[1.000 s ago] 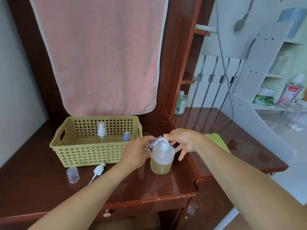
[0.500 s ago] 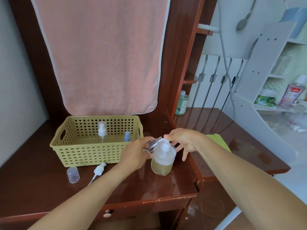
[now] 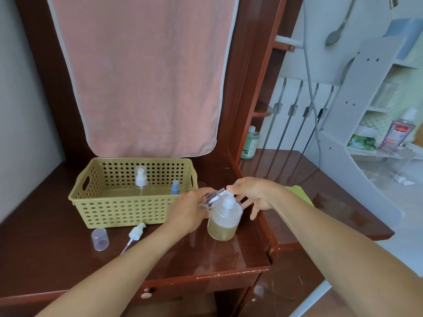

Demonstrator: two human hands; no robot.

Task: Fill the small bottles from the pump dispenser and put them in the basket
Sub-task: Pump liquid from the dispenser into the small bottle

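Observation:
My left hand (image 3: 188,210) grips a small clear bottle (image 3: 214,196), tilted with its open threaded neck against the spout of the pump dispenser (image 3: 224,221). The dispenser is a round translucent bottle holding yellowish liquid in its lower part. My right hand (image 3: 250,193) rests on the white pump head, fingertips on top, other fingers spread. The yellow-green perforated basket (image 3: 128,211) stands to the left and holds a clear pump bottle (image 3: 140,179) and a small blue-topped bottle (image 3: 175,187).
A clear cap (image 3: 99,238) and a loose white pump head with its tube (image 3: 135,234) lie in front of the basket. A pink towel (image 3: 142,72) hangs behind. A green bottle (image 3: 250,143) stands in the wooden shelf corner; a yellow cloth (image 3: 299,193) lies right.
Both hands stay at the dispenser with the small bottle held at its spout; only the camera has shifted slightly.

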